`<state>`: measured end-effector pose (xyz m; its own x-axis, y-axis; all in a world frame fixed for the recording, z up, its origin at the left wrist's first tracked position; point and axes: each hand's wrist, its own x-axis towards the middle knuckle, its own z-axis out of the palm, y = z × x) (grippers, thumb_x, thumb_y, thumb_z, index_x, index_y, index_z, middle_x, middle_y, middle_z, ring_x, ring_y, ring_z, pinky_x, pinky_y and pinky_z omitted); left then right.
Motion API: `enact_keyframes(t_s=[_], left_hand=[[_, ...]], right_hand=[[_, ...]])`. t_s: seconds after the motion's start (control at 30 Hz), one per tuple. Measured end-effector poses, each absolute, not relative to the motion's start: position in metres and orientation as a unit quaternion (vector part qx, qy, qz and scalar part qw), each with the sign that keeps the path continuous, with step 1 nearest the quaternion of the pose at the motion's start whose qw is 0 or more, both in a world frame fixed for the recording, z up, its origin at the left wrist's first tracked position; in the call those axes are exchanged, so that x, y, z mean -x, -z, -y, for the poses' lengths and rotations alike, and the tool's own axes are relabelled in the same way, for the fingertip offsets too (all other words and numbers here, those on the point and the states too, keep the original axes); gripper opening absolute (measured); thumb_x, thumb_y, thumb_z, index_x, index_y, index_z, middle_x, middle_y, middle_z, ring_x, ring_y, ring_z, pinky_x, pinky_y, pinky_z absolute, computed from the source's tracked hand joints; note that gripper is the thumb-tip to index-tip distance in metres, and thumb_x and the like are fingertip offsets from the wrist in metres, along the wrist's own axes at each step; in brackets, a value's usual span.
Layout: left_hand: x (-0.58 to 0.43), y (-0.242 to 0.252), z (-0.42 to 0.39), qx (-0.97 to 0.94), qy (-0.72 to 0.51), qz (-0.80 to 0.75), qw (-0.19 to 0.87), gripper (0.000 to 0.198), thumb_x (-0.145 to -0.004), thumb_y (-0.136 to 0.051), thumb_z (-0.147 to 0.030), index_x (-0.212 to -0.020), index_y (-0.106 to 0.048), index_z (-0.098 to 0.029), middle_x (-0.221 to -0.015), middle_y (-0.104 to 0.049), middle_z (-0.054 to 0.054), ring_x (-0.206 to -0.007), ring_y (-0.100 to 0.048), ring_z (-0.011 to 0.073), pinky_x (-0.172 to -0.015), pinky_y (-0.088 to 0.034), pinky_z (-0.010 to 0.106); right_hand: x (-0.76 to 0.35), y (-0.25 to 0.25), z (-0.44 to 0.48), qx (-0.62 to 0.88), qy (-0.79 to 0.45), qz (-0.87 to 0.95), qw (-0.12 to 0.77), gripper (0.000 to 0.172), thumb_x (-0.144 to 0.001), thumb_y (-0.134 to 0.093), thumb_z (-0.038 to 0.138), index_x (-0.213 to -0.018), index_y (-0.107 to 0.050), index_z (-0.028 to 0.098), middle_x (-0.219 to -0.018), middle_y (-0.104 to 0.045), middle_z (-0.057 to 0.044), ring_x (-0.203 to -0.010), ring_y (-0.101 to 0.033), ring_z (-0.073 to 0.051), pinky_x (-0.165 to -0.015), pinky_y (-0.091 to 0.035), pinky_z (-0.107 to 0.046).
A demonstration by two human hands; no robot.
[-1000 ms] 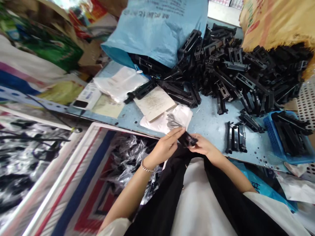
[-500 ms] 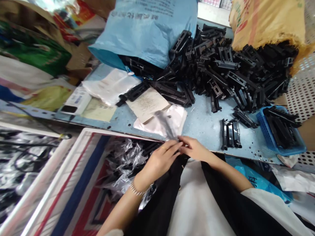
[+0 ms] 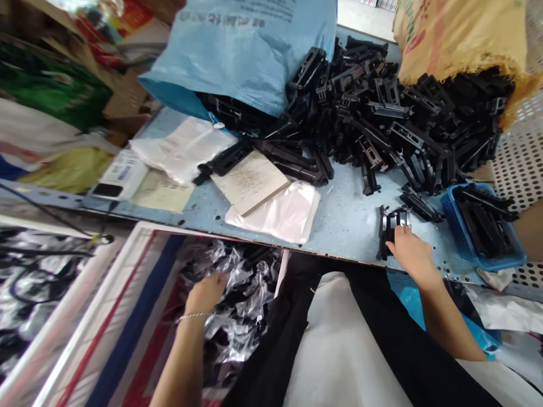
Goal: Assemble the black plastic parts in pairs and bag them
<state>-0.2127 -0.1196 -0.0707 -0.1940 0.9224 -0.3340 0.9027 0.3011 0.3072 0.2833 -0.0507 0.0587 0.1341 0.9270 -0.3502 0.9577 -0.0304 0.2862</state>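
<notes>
My right hand [image 3: 412,254] is at the front of the blue table, its fingers closed over one of the short black plastic parts [image 3: 385,232] standing side by side there. The hand covers part of that small group. My left hand [image 3: 207,291] hangs over a bin of black parts in clear plastic bags [image 3: 231,325], below the table edge. Its fingers point down and are blurred, so whether they hold anything is unclear. A stack of clear plastic bags [image 3: 297,217] lies on the table under a worn square block [image 3: 252,183].
A big heap of black plastic parts [image 3: 382,113] spreads between a blue sack [image 3: 237,56] and a yellow sack [image 3: 462,39]. At right stands a blue basket [image 3: 483,260] holding more parts. A white box [image 3: 121,175] sits at left.
My hands were together at the table edge with a blurred bagged part. The left has moved down-left over the bin, the right across to the black parts. The bagged part no longer shows between them.
</notes>
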Motion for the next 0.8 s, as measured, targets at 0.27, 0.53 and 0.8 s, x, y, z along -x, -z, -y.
enact_keyframes(t_s=[0.27, 0.53, 0.8], left_hand=[[0.056, 0.017, 0.004, -0.744, -0.262, -0.602, 0.125, 0.016, -0.093, -0.056, -0.025, -0.087, -0.068, -0.016, -0.099, -0.069, 0.015, -0.095, -0.065, 0.0273, -0.090, -0.054, 0.041], [0.082, 0.010, -0.036, -0.622, -0.251, -0.633, 0.386, 0.022, -0.085, -0.061, -0.031, -0.067, -0.063, -0.019, -0.063, -0.062, 0.000, -0.063, -0.059, 0.0168, -0.064, -0.047, 0.029], [0.073, 0.005, -0.032, -0.569, -0.307, -0.658, 0.386, 0.010, -0.079, -0.068, -0.024, -0.078, -0.061, -0.018, -0.070, -0.070, 0.001, -0.067, -0.065, 0.0167, -0.063, -0.050, 0.027]], right_hand=[[-0.264, -0.038, 0.040, -0.700, 0.091, -0.697, 0.126, 0.028, -0.097, -0.055, 0.026, -0.122, -0.059, 0.012, -0.112, -0.068, -0.017, -0.108, -0.065, -0.032, -0.082, -0.052, -0.038], [-0.251, -0.021, 0.019, -0.611, 0.562, -0.488, -0.271, 0.029, -0.087, -0.060, 0.047, -0.099, -0.066, 0.022, -0.092, -0.070, -0.004, -0.083, -0.067, -0.021, -0.079, -0.055, -0.036], [-0.110, 0.005, -0.043, -0.414, 0.745, -0.226, -0.471, 0.022, -0.084, -0.065, 0.043, -0.076, -0.057, 0.024, -0.080, -0.069, 0.000, -0.087, -0.066, -0.021, -0.094, -0.056, -0.048]])
